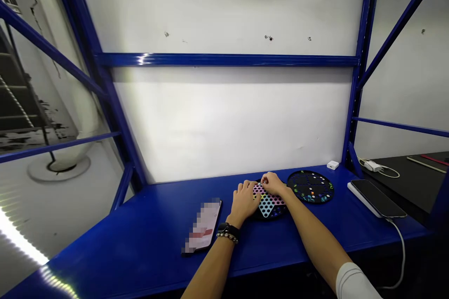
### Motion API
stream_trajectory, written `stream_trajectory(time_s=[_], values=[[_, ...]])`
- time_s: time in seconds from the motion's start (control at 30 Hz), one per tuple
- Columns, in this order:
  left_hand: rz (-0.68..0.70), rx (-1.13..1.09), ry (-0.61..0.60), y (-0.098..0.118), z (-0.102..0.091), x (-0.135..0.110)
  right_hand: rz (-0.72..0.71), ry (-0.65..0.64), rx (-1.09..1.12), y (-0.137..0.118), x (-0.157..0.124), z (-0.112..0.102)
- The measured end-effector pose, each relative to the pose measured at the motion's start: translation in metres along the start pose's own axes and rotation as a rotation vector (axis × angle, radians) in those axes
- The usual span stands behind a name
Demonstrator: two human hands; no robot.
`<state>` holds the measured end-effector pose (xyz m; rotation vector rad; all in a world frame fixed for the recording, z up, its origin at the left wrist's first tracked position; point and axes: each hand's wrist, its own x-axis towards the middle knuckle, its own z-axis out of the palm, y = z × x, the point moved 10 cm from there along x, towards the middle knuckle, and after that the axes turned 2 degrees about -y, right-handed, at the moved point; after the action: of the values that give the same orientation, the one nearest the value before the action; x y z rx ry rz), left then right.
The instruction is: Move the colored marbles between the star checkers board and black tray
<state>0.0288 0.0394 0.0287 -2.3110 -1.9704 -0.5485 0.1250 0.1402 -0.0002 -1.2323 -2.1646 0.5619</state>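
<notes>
Lying on the desk (140, 236), the round peg board (269, 206) sits under both hands — left hand (245, 201) spread flat on its left edge, right hand (274, 184) pinching fingertips together at its far rim.

White wall (224, 121), blue steel shelving (224, 60)

Glossy blue worktop (147, 224), phone (203, 226) lying left of centre, colourful round peg board (269, 204) in the middle, black round board (310, 186) just right of it, small white box (332, 165) by the back wall, dark phone (377, 197) on a white slab far right
</notes>
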Motion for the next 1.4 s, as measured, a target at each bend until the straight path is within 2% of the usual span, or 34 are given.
stream_trajectory(time_s=[0.1, 0.17, 0.37, 0.53, 0.63, 0.7, 0.77, 0.87, 0.93, 1.1, 1.4], values=[[0.107, -0.036, -0.11, 0.007, 0.019, 0.0, -0.012, 0.016, -0.014, -0.003, -0.001, -0.003], [0.121, -0.044, -0.144, 0.005, 0.027, 0.0, -0.012, 0.019, -0.017, -0.003, -0.001, -0.004], [0.063, -0.016, -0.104, -0.002, 0.027, 0.004, -0.034, 0.154, -0.018, -0.003, -0.003, -0.014], [-0.029, -0.006, -0.148, -0.009, 0.032, 0.004, -0.048, 0.107, -0.025, -0.004, -0.003, -0.003], [-0.041, -0.004, -0.182, -0.01, 0.036, 0.004, -0.016, 0.097, -0.065, -0.005, -0.005, -0.003], [-0.043, -0.003, -0.195, -0.01, 0.037, 0.004, 0.017, 0.111, -0.102, -0.005, -0.007, -0.013], [-0.044, -0.003, -0.197, -0.01, 0.037, 0.005, 0.077, 0.173, -0.115, 0.0, -0.01, -0.034], [-0.045, -0.012, -0.203, -0.011, 0.038, 0.005, 0.232, 0.285, -0.07, 0.023, -0.019, -0.07], [-0.044, -0.023, -0.201, -0.011, 0.038, 0.004, 0.315, 0.262, -0.053, 0.04, -0.024, -0.079], [-0.038, -0.037, -0.182, -0.009, 0.035, 0.004, 0.324, 0.009, -0.049, 0.058, -0.026, -0.054], [-0.049, -0.04, -0.206, -0.009, 0.035, 0.004, 0.267, -0.002, -0.066, 0.056, -0.024, -0.046]])
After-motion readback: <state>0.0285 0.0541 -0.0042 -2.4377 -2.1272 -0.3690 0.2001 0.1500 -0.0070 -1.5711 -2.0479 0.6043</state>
